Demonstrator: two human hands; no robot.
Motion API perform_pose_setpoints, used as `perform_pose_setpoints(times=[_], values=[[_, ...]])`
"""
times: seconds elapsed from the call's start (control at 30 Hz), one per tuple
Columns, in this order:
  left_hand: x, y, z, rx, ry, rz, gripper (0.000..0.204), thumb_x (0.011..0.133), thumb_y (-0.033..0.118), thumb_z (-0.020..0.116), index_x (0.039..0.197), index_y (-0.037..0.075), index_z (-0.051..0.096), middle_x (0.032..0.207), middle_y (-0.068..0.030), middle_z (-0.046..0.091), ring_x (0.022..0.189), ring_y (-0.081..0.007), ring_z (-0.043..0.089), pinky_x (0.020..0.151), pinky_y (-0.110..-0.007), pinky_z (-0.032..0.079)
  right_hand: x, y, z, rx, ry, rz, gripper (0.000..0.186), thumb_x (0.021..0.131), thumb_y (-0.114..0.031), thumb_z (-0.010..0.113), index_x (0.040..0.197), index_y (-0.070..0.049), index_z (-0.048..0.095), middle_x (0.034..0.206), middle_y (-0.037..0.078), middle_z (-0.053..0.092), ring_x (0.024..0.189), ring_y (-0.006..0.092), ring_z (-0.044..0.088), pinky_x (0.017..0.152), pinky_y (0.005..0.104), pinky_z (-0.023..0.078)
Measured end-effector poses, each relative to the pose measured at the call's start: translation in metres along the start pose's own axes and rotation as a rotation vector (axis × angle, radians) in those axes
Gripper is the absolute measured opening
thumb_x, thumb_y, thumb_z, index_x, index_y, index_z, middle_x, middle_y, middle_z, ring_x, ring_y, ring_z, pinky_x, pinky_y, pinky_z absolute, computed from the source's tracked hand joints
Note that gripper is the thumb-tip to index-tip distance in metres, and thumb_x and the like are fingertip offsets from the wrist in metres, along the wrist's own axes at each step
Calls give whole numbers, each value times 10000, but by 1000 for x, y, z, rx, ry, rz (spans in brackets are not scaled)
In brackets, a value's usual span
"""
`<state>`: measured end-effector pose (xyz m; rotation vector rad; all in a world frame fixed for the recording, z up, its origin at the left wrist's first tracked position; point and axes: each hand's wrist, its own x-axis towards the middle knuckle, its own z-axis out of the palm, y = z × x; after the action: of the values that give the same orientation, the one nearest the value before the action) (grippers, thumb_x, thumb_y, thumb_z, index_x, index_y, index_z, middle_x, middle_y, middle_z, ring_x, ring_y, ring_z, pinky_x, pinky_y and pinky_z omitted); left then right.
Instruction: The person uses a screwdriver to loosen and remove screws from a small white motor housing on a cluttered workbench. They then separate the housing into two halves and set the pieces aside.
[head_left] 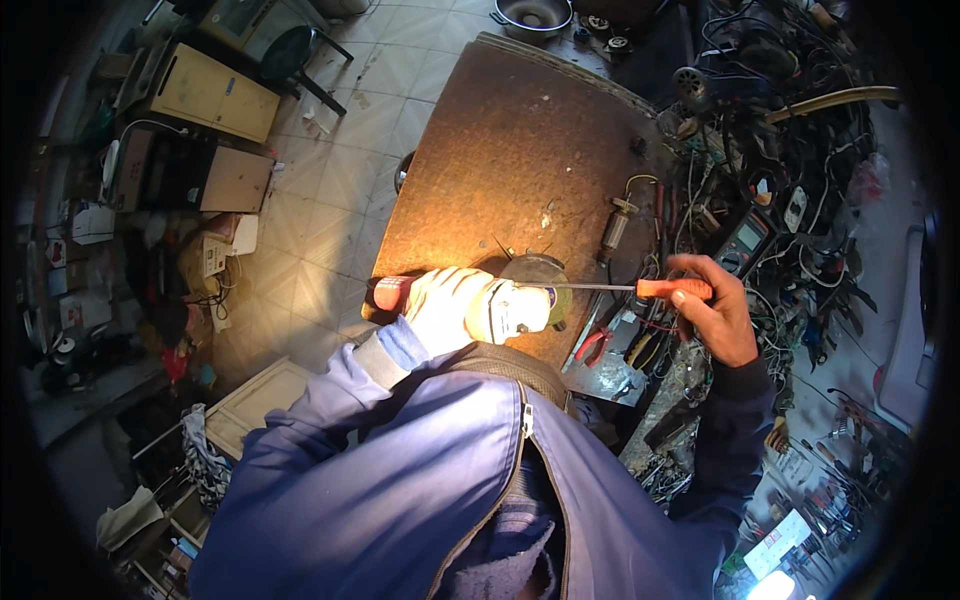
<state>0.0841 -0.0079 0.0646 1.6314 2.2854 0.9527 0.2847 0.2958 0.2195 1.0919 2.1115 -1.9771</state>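
Observation:
Strong light falls on my left hand, which is wrapped round the body of what looks like a red angle grinder at the near edge of the brown worktable. A dark round disc or guard shows beyond the tool's glare-washed head. My right hand grips the orange handle of a screwdriver. Its long shaft points left, level with the tool's head; glare hides whether the tip touches it. A motor armature lies on the table beyond the shaft.
Red-handled pliers and yellow-and-black pliers lie near my right hand. Past them are a multimeter and a heap of tangled cables. A metal pan stands at the far end; a dark stool is far left.

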Motion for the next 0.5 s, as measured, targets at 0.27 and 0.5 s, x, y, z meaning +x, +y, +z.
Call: perform_pose_setpoints(times=[0.27,0.5], values=[[0,-9,2,31,4,129,414,775,262,770,1127,57,695,1010,-107,725,916,-288,704,826,-435,558,0,-6,-29,-232,-401,328,220,919,-184,756,965,27,717,684,18,616,562,101,540,519,275,378],[0,-20,-7,8,156,171,530,698,287,844,1133,31,683,1029,-142,737,892,-319,722,815,-450,574,-16,4,-4,-1300,12,-964,425,793,-84,823,1189,-25,681,796,83,532,678,304,600,596,400,494]])
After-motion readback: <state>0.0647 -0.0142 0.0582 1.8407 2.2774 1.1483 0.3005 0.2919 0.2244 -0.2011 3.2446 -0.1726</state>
